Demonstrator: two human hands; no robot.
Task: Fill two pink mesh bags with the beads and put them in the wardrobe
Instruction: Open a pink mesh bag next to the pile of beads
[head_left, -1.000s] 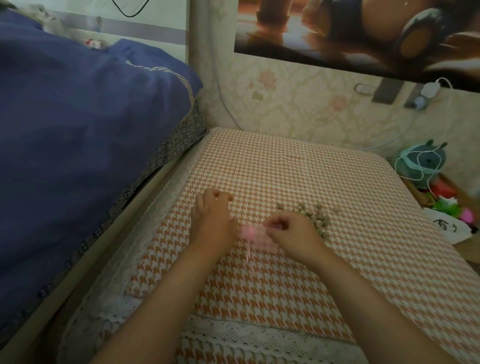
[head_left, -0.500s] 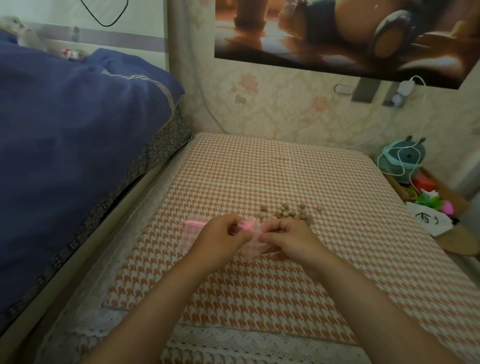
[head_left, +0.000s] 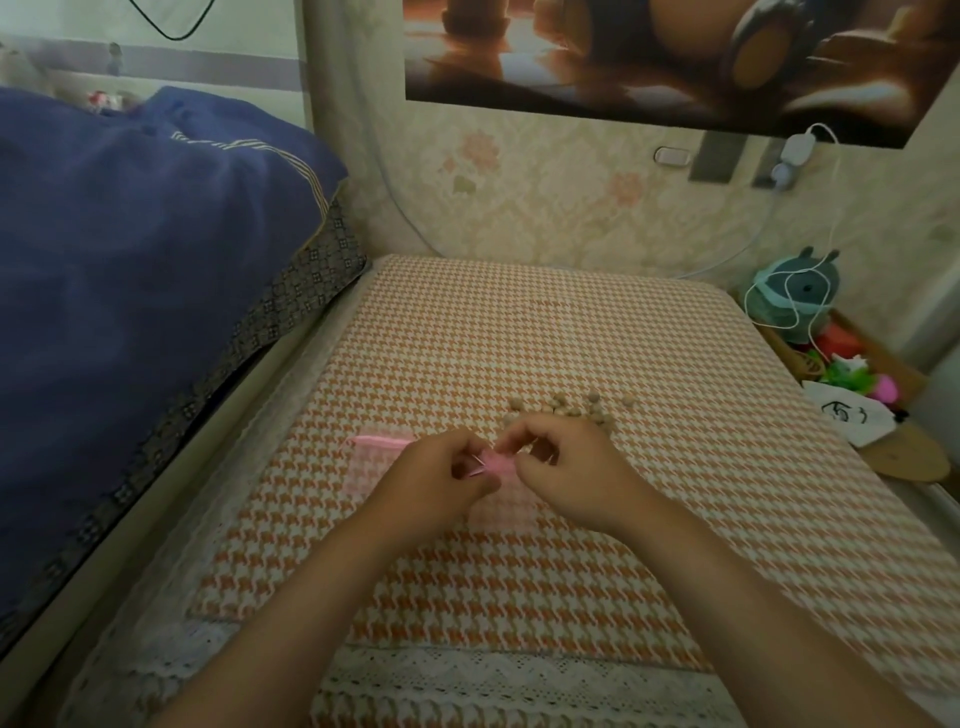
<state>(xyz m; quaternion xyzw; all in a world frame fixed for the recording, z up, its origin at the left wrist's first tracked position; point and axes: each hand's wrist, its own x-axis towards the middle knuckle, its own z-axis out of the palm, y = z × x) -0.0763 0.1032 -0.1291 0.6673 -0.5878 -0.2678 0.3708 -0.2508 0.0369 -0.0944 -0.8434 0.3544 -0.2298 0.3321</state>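
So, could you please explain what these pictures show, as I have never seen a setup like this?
There is no machine here: a person works with two bare hands. Every picture comes from one wide-angle camera worn on the head, looking forward and down, so the arms reach in from the bottom edge. The left hand and right hand both pinch the gathered top of a pink mesh bag, probably to open it. A second bag lies flat on the cloth, left of the hands. A small cluster of beads lies just beyond the right hand. None seem to be in either bag yet. A blue quilt is on the left, and a green toy stands at the right.
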